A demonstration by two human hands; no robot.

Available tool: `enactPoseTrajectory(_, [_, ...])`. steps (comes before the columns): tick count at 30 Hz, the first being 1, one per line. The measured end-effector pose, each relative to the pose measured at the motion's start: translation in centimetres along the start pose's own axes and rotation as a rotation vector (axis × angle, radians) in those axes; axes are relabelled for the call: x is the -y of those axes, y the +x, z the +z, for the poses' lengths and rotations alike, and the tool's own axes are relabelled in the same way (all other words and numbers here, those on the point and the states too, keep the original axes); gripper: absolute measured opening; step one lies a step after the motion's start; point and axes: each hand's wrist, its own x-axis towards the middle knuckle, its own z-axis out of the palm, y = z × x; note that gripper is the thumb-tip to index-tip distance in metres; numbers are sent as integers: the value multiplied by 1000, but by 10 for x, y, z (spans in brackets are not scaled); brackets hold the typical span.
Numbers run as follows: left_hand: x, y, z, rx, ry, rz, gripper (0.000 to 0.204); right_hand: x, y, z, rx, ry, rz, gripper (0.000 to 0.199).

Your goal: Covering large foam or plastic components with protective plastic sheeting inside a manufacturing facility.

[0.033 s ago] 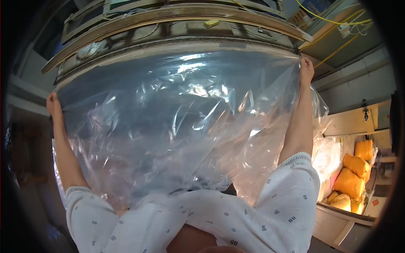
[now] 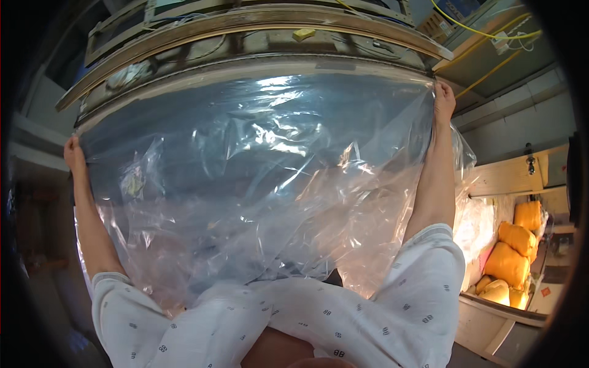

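A wide sheet of clear plastic film [image 2: 245, 165] stretches between my outspread arms and hangs in shiny creases down to my chest. At its far left corner my left hand [image 2: 73, 154] is closed, pinching the edge. My right hand [image 2: 444, 101] grips the far right corner with fingers pressed together. The film's far edge runs close along the near side of a long bench-like frame [image 2: 257, 66]. Toward my body the film bunches up and partly hides what lies beneath it.
Beyond the film lie a long wooden bar [image 2: 245, 29] and a small yellow block [image 2: 304, 34]. Yellow cables [image 2: 491, 73] hang at the far right. To the right, stuffed orange bundles [image 2: 508, 262] fill a lit compartment beside a wooden board [image 2: 506, 178].
Both hands keep their hold and have shifted very slightly left. The creases and reflections in the plastic film have changed, and its far part looks a little smoother.
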Motion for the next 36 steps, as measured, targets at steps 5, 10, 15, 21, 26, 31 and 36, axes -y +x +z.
enactPoseTrajectory(5, [-7,28,51,85,-165,-91,39,9,18,3,76,-246,-142,22])
enactPoseTrajectory(10, [1,52,54,113,-198,-173,40,15,23,23,81,-378,-69,24])
enactPoseTrajectory(15, [-11,50,69,143,-188,-189,41,28,21,23,-41,-546,-146,25])
enactPoseTrajectory(21, [69,90,37,102,-380,-375,35,21,21,36,-188,-613,-257,30])
enactPoseTrajectory(26, [62,72,54,13,-775,-547,28,12,35,19,-302,-481,-143,37])
enactPoseTrajectory(31, [37,66,46,-112,-686,-428,39,10,41,9,-223,-476,-159,46])
enactPoseTrajectory(36, [54,62,57,108,-35,52,45,3,43,6,-107,-584,-40,49])
